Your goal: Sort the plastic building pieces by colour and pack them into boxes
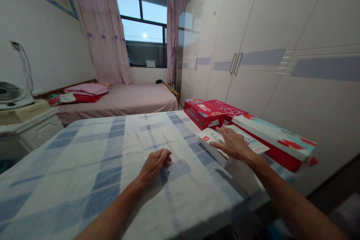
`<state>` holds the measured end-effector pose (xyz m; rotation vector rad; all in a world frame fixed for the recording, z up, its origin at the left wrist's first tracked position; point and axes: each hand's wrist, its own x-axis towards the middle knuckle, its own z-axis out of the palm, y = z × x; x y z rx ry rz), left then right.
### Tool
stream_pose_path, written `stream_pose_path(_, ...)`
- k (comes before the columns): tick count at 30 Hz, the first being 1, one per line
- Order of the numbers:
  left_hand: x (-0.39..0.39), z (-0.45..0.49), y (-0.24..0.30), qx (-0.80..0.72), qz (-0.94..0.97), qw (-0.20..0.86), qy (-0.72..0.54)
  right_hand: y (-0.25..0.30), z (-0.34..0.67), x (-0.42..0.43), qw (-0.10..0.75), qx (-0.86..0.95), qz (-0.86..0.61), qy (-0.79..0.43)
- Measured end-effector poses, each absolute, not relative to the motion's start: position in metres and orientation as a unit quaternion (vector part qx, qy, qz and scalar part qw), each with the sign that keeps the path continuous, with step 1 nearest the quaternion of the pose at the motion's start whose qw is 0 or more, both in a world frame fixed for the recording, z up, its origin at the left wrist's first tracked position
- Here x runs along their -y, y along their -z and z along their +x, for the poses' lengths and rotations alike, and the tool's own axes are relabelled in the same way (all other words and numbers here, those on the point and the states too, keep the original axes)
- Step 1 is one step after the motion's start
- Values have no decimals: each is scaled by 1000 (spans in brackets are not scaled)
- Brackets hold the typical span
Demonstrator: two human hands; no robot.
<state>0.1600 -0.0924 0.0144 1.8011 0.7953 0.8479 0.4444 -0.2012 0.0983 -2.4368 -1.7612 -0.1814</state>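
Observation:
My right hand point(233, 143) reaches over a white box point(215, 151) with a small red mark, near the right edge of the bed. Its fingers are spread above the box top; whether they press on it I cannot tell. Beside that hand shows another flat white printed surface point(257, 143), partly hidden, perhaps a second box. My left hand point(155, 163) rests on the checked blue and white bedsheet point(107, 180), fingers curled in and closed, with nothing visible in them.
Behind the white box stand a red box point(204, 114) and a flatter magenta box point(226, 108). A long white and red box point(275, 138) lies along the right edge. A tall white wardrobe point(253, 26) runs along the right. Another bed point(137, 97) sits under the window.

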Motion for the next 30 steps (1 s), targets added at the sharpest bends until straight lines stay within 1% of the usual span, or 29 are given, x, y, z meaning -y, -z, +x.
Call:
stream_pose_path(4,93,159,-15,-330,738,477,-345,-88,434,175,39,600,-798,48)
stream_pose_path(9,94,158,-17,-328,745,474,-334,-67,435,159,29,535,-844,23)
stream_pose_path(13,93,158,-16,-329,740,481,-337,-59,435,161,31,496,-867,32)
stream_pose_path(20,93,158,-16,-323,739,483,-341,-57,433,158,13,495,-868,25)
stream_pose_path(24,92,157,-17,-320,754,462,-339,-60,436,161,5,490,-871,42)
stream_pose_path(30,92,157,-18,-319,752,473,-330,-60,452,171,1,455,-888,63)
